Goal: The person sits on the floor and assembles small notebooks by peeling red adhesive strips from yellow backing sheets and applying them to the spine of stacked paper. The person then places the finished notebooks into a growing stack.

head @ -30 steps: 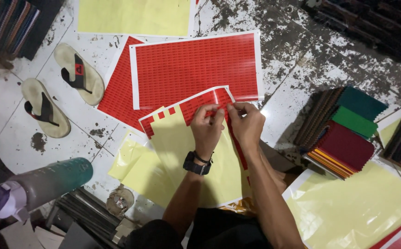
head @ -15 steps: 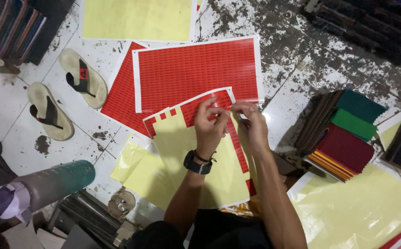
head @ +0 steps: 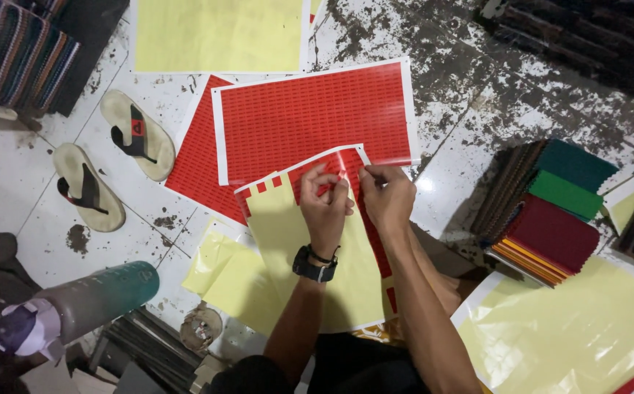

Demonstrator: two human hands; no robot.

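Hands, left [head: 325, 206] and right [head: 388, 197], pinching red sticker sheet [head: 335, 169] over yellow backing [head: 309, 255].

even overhead light, a glare patch on the floor tile [head: 425, 184], dim blurred corners.

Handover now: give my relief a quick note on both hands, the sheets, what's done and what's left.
Left hand: pinching the red sticker sheet near its top.
Right hand: pinching the same sheet at its top right edge.
Sheet: most red already peeled, yellow backing bare; red remains along the top and right strip.
Left: full red sheets lie on the floor beyond, unpeeled.
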